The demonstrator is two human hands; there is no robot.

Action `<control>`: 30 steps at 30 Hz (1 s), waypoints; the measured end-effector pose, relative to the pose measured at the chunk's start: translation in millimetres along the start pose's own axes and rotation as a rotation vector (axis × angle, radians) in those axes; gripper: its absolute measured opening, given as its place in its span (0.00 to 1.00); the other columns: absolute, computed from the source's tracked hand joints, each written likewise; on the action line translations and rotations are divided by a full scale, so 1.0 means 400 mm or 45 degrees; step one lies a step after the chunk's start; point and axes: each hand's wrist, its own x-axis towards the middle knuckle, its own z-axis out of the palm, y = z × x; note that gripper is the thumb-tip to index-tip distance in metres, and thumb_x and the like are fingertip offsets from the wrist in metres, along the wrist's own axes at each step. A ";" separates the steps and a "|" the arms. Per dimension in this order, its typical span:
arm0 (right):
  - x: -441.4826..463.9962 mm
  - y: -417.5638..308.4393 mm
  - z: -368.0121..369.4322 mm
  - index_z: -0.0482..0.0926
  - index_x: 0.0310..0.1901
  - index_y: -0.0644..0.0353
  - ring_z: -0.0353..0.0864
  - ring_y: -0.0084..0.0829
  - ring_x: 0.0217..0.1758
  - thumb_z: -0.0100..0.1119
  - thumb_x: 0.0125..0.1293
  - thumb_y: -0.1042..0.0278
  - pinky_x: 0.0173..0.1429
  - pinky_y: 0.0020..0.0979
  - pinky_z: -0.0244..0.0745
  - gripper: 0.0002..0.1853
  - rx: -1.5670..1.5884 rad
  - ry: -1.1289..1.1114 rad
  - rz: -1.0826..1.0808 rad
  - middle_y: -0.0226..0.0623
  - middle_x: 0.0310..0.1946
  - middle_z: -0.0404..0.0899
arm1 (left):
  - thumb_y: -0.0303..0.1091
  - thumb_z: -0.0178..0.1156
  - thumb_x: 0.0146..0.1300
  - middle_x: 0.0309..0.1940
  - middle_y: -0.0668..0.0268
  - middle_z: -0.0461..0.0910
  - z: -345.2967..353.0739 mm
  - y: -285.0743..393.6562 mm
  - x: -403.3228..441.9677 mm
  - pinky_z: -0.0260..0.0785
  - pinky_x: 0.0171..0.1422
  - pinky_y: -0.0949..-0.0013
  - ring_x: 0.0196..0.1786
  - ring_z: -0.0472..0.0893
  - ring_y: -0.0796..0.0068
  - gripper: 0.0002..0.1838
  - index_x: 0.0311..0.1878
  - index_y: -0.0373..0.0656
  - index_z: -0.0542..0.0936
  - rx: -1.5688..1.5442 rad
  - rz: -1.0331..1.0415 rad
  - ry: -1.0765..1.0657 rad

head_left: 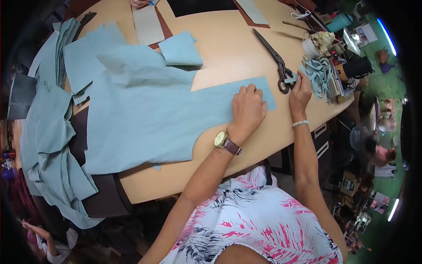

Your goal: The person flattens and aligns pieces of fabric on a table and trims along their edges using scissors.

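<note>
A large light blue fabric piece (136,114) lies spread over the table, its narrow arm reaching right. My left hand (249,108), with a watch on its wrist, rests on that arm near its end. Its fingers are curled down against the cloth. Between the fingertips of my right hand (301,94) is a small blue fabric scrap (290,80). Directly beside that hand lies a pair of large dark scissors (272,53), the handles partly under the scrap and the blades pointing up and left.
A pile of blue fabric strips (318,75) sits at the table's right edge, near a white cup (310,46) stuffed with cream material. Stacked blue cloth (48,127) hangs over the left edge. Another person's hand (140,3) shows at the far side beside grey pattern pieces (147,24).
</note>
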 end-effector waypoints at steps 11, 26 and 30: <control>0.088 0.140 -0.001 0.76 0.41 0.66 0.77 0.35 0.40 0.52 0.61 0.74 0.46 0.32 0.71 0.08 0.249 0.061 0.640 0.43 0.37 0.78 | 0.31 0.60 0.48 0.38 0.59 0.73 -0.002 -0.014 0.008 0.68 0.44 0.61 0.41 0.72 0.59 0.11 0.35 0.38 0.76 0.043 0.126 -0.062; 0.038 -0.341 0.083 0.74 0.44 0.64 0.69 0.46 0.54 0.60 0.54 0.62 0.58 0.40 0.64 0.19 0.739 -0.806 -0.612 0.48 0.49 0.71 | 0.39 0.60 0.55 0.50 0.50 0.73 -0.394 -0.129 -0.233 0.62 0.58 0.59 0.54 0.70 0.53 0.23 0.51 0.35 0.73 0.942 -0.572 0.753; -0.030 -0.385 0.085 0.73 0.41 0.65 0.66 0.45 0.55 0.60 0.53 0.67 0.57 0.41 0.63 0.16 0.807 -0.723 -0.735 0.45 0.48 0.70 | 0.39 0.59 0.57 0.51 0.52 0.73 -0.479 -0.208 -0.408 0.62 0.57 0.58 0.54 0.71 0.55 0.22 0.52 0.36 0.72 1.415 -0.850 0.803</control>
